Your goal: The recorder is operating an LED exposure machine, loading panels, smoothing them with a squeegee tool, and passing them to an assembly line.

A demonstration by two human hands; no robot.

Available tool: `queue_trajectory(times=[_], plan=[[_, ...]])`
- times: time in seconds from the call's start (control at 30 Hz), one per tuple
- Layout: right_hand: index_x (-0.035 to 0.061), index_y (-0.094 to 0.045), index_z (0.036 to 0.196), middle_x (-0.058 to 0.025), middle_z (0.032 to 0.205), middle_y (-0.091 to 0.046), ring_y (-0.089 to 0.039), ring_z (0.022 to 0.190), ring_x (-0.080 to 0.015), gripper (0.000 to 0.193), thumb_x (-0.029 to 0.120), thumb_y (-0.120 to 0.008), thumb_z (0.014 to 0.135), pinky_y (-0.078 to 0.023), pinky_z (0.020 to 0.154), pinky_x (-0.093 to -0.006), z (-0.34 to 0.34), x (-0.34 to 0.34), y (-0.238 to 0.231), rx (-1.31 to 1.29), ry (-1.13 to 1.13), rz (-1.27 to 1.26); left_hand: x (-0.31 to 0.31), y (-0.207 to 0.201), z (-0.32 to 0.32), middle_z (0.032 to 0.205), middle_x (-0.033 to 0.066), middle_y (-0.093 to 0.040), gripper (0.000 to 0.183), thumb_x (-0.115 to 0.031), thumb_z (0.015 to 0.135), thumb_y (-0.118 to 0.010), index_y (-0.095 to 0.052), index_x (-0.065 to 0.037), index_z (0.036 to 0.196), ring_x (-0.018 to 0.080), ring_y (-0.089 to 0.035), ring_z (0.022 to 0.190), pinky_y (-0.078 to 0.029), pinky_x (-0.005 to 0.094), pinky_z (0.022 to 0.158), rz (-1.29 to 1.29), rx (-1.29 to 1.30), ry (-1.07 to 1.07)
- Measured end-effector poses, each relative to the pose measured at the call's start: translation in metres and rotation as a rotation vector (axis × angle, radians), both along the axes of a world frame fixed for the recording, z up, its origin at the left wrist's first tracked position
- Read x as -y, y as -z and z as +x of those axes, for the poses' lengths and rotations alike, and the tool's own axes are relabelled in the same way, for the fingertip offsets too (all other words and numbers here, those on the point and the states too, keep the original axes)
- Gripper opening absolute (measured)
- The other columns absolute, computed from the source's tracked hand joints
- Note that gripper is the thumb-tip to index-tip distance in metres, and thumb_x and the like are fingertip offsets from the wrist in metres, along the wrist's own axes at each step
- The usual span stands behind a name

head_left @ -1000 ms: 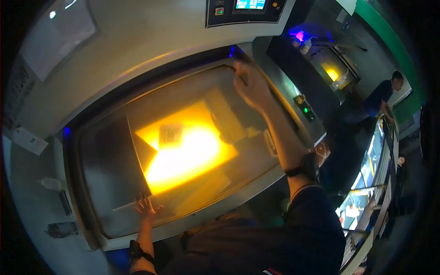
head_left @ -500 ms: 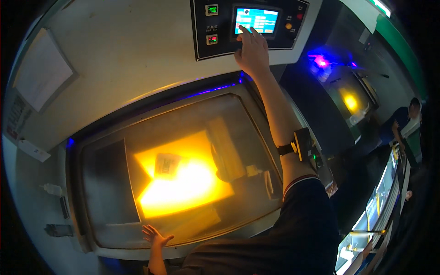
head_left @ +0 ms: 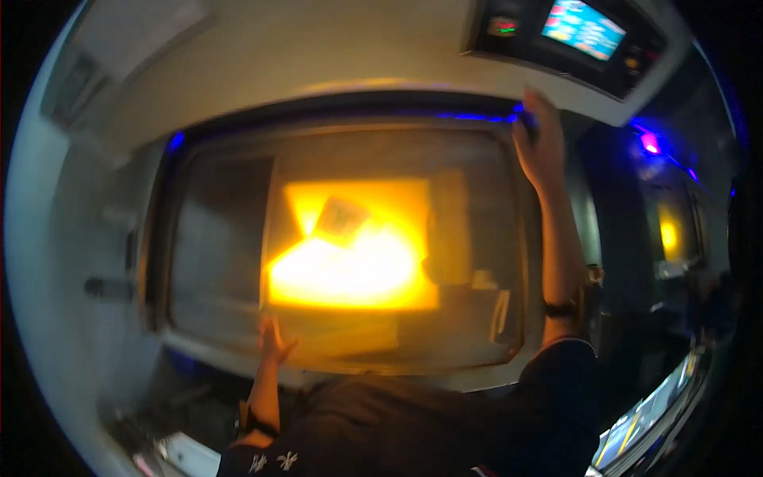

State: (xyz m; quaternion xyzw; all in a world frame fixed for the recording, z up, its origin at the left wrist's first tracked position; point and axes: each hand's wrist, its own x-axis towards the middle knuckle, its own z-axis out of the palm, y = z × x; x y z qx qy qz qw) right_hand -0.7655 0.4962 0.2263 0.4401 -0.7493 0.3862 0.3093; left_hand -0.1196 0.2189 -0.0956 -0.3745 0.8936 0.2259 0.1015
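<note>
A wide framed tray [head_left: 520, 238] with a see-through sheet over it takes up the middle of the view. Bright yellow light glows from a panel [head_left: 397, 215] in it, and a small printed rectangular piece [head_left: 342, 221] lies on the lit part. My left hand [head_left: 274, 343] is at the near left edge of the tray, fingers stretched and thumb out, with nothing seen in it. By the far right corner of the frame is my right hand [head_left: 543, 147], blurred, thumb and fingers apart. Whether it touches the frame cannot be told.
A dark control panel [head_left: 517, 49] with a lit touchscreen [head_left: 584, 30] is set in the pale machine body at the far right. Within the tray, a dark sheet [head_left: 218, 222] lies left and a pale long piece [head_left: 450, 230] right. Another yellow-lit station [head_left: 669, 232] stands farther right.
My right hand has left the touchscreen and come down to the tray's far right corner. My left hand stays by the near edge. The view has shifted and turned.
</note>
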Motion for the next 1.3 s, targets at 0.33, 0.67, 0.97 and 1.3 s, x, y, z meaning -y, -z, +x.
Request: queue_trajectory(times=[0.33,0.67,0.97,1.3], plan=[[0.0039,-0.07,0.104,-0.0122,0.104,-0.071,-0.066,0.097,-0.0247,0.028,0.021,-0.054,0.089,-0.05,0.088,-0.037,0.455,-0.201,0.265,1.717,-0.411,1.45,-0.033,-0.098,0.098,0.164,0.0085,0.001,0.085,-0.055,0.092,-0.05,-0.017,-0.008,0.155,0.038,0.004,0.149,0.002,0.061,0.115,-0.015,0.349,-0.117],[0.0077,-0.058,0.128,-0.0188,0.137,-0.051,-0.046,0.127,-0.0384,0.044,0.034,-0.055,0.093,-0.035,0.107,-0.0508,0.568,-0.072,0.484,0.995,0.197,0.927,0.03,-0.078,0.145,0.163,0.0108,-0.001,0.081,-0.053,0.095,-0.049,-0.017,-0.009,0.155,0.0386,0.003,0.149,-0.002,0.0612,0.115,-0.076,0.207,0.202],[0.008,-0.054,0.131,-0.0199,0.135,-0.053,-0.046,0.128,-0.0355,0.043,0.021,-0.055,0.09,-0.034,0.108,-0.0504,0.61,-0.061,0.464,0.624,0.193,1.175,0.06,-0.095,0.21,0.163,0.0134,-0.002,0.081,-0.051,0.096,-0.05,-0.013,-0.01,0.156,0.0386,0.001,0.149,-0.004,0.06,0.116,-0.018,0.02,0.344],[0.0182,-0.066,0.113,-0.0114,0.101,-0.07,-0.067,0.094,-0.0356,0.037,0.01,-0.064,0.078,-0.053,0.083,-0.0455,0.699,-0.076,0.325,0.901,0.186,1.112,0.07,-0.078,0.256,0.156,0.0179,-0.024,0.089,-0.052,0.084,-0.066,-0.029,-0.006,0.15,0.0438,-0.023,0.141,-0.021,0.0613,0.112,0.022,-0.069,0.318]])
